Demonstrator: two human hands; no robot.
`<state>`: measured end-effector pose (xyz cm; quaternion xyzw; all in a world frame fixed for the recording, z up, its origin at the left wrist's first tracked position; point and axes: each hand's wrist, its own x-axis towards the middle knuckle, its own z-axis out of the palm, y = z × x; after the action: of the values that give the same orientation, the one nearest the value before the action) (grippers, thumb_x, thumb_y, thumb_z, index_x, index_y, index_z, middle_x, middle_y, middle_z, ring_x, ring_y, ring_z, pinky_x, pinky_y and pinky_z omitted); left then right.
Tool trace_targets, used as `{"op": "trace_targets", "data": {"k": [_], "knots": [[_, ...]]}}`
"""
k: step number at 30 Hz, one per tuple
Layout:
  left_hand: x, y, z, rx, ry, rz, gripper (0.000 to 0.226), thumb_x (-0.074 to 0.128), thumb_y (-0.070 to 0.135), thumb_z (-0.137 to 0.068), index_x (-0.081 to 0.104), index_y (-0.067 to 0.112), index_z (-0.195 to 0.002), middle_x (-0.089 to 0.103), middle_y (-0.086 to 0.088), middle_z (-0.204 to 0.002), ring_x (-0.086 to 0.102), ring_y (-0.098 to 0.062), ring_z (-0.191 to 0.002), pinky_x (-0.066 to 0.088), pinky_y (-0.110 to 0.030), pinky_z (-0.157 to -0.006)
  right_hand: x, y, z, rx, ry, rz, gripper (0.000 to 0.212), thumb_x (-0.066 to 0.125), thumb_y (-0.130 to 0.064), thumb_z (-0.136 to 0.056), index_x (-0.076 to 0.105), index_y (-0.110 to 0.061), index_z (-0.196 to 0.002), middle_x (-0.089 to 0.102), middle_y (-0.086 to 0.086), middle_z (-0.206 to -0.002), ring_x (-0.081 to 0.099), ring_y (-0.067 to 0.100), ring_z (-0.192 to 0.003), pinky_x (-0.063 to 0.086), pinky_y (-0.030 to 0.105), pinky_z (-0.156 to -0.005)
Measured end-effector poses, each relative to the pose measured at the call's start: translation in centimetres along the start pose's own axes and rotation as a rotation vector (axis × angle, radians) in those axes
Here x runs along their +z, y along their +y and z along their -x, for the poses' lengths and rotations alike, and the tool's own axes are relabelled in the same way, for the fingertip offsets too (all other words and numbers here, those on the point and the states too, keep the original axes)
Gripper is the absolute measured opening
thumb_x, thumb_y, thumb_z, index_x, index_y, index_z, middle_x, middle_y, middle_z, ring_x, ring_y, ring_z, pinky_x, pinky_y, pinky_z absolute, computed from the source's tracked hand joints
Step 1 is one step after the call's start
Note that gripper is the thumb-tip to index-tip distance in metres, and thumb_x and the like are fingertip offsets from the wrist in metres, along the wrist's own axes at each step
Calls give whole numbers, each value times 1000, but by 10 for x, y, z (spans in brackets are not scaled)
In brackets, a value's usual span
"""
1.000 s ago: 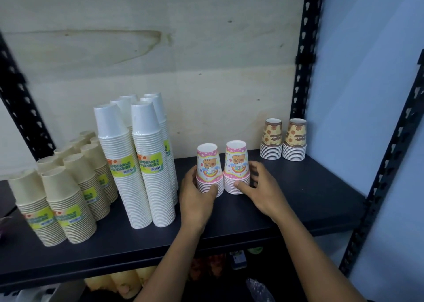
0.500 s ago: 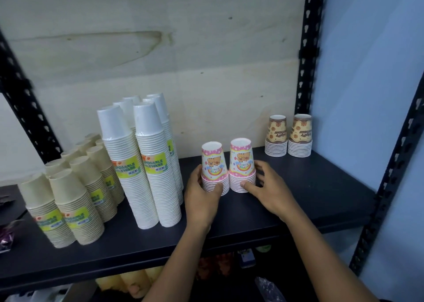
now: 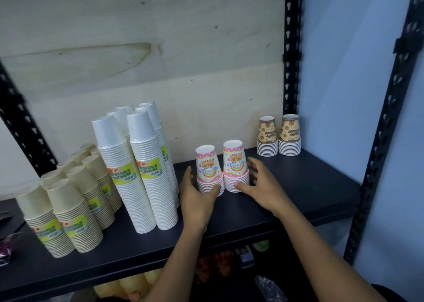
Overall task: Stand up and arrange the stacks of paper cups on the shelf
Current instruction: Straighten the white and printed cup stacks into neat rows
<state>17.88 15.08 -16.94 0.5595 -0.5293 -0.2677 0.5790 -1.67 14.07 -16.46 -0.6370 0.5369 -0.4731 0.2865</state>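
Pink stacks upright, flanked

They stand side by side mid-shelf. Left hand sits at their 7 o'clock and right hand at 5 o'clock, equally near. Both are relaxed, thumbs touching the bases. White stacks are at 9 o'clock.

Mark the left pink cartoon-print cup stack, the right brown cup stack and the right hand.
left pink cartoon-print cup stack [image 3: 207, 167], head view, top cup's printed side.
right brown cup stack [image 3: 289, 132], head view, top cup's printed side.
right hand [image 3: 263, 187], head view, back of hand.
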Motion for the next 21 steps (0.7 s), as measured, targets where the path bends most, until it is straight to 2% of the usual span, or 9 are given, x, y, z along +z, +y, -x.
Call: {"op": "trace_targets", "data": {"k": [2,5,8,10,14,16,19,21], "knots": [[-2,8,8,12,36,-51,107,89,29,-72,26,22,-158,41,-3,-157,42,-14,-142,39,-42,-116,-4,-1,2,7,22,0,106,79,-60,-60,33,-28,-151,45,-12,-151,47,3,-134,46,40,-110],[-1,24,27,59,71,-59,105,87,24,-75,24,19,-158,40,-9,-154,40,-19,-142,36,-38,-115,-11,-12,9,2,33,34,95,83,-50,-71,38,-24,-150,43,-6,-151,46,7,-134,46,42,-110],[6,47,45,146,121,-80,91,86,21,-77,36,18,-153,45,-10,-143,43,-21,-133,33,-31,-110,-25,-21,18,3,45,119,86,83,-43,-78,39,-22,-149,44,-2,-147,47,9,-131,45,37,-109],[13,69,48,213,139,-124,76,83,26,-78,47,21,-145,49,-6,-137,40,-23,-128,30,-28,-107,-41,-29,23,-2,55,166,81,82,-43,-79,43,-22,-147,47,-1,-143,48,10,-129,42,31,-107],[39,114,44,303,-19,-92,57,78,28,-83,55,25,-135,51,2,-135,39,-19,-129,31,-30,-109,-82,-45,32,5,117,254,70,77,-47,-82,49,-24,-142,49,-2,-142,49,15,-131,41,32,-108],[55,130,39,338,-86,-70,56,77,27,-84,55,25,-136,52,2,-134,40,-17,-128,32,-26,-105,-102,-52,34,-9,167,275,65,76,-44,-84,51,-24,-140,50,-1,-140,51,16,-129,42,31,-105],[78,143,26,335,-130,-47,56,77,25,-85,55,21,-137,53,-3,-135,47,-19,-129,39,-34,-109,-124,-59,32,-20,229,323,56,75,-37,-86,53,-21,-135,52,2,-131,55,19,-121,43,29,-96],[93,146,15,326,-165,-37,57,77,23,-85,54,18,-137,52,-6,-137,50,-21,-130,40,-32,-108,-134,-58,28,-4,243,337,55,73,-37,-88,53,-20,-136,52,2,-130,56,19,-119,42,27,-94]]}}
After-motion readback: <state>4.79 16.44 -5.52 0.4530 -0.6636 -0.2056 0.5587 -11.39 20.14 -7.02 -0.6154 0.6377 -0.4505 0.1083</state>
